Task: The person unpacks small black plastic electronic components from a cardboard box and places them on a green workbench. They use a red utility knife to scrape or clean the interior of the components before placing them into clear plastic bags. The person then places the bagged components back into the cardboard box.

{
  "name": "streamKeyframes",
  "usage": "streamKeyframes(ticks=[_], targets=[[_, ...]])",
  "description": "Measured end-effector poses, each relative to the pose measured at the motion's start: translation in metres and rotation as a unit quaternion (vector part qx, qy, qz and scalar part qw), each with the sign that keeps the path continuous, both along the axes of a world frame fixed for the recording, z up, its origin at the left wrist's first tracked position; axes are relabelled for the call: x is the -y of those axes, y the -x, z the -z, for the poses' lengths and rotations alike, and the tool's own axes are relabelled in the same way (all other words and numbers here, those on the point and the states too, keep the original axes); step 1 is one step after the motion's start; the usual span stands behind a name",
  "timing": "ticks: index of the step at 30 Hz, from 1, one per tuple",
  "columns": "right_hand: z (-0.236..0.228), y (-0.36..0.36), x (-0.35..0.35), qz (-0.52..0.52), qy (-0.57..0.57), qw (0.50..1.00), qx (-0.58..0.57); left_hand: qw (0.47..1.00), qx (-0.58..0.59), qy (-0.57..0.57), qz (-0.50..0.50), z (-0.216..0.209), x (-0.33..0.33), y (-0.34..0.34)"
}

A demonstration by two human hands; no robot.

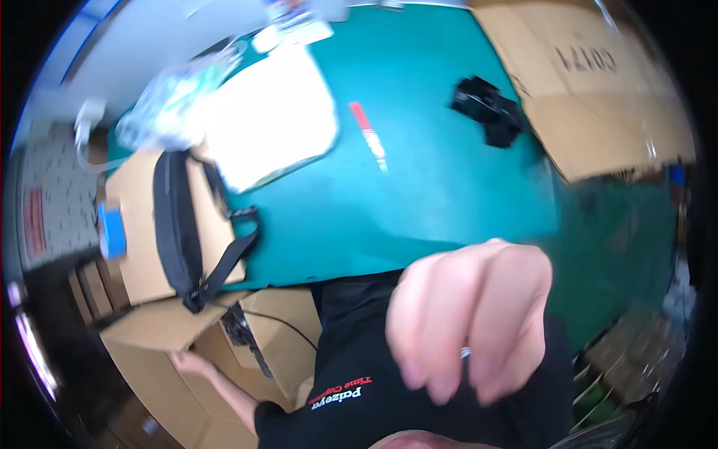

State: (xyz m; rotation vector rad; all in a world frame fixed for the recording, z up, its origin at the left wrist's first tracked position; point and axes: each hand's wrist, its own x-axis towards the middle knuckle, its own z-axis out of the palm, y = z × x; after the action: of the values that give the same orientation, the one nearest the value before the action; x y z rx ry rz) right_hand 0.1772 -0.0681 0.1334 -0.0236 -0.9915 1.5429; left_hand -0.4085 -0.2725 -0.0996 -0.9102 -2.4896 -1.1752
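Observation:
My right hand [470, 322] is raised close in front of my black shirt, its fingers curled down and pressed together. Whatever it may hold is hidden; a small pale spot shows between two fingers. Low on the left, my left hand [193, 364] is closed at the upper edge of an open cardboard box [161, 374], and seems to grip that edge. A black padded strap [177, 224] with a buckle and webbing lies on a cardboard surface above this box. From near it a thin black cord [288, 323] runs toward my body.
A green-topped table [419, 202] carries a white sheet-like packet [273, 116], clear plastic bags [168, 101], a slim red-and-white item [368, 135] and a black bundle [488, 111]. A large cardboard carton [591, 97] stands at the far right. Something blue [112, 232] sits on the left.

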Motion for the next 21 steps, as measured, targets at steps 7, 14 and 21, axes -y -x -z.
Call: streamKeyframes(ticks=[7, 14, 21], targets=[[-0.002, -0.055, -0.005, -0.004, -0.121, 0.987, -0.104, 0.886, -0.025, -0.392, 0.245, -0.165, -0.063, -0.176], [-0.012, -0.09, 0.038, 0.073, -0.012, 0.981, -0.178, 0.721, -0.056, -0.253, 0.642, -0.144, -0.167, -0.333], [-0.015, -0.112, 0.043, 0.091, -0.055, 0.992, -0.063, 0.607, -0.008, -0.007, 0.795, -0.145, -0.226, -0.449]])
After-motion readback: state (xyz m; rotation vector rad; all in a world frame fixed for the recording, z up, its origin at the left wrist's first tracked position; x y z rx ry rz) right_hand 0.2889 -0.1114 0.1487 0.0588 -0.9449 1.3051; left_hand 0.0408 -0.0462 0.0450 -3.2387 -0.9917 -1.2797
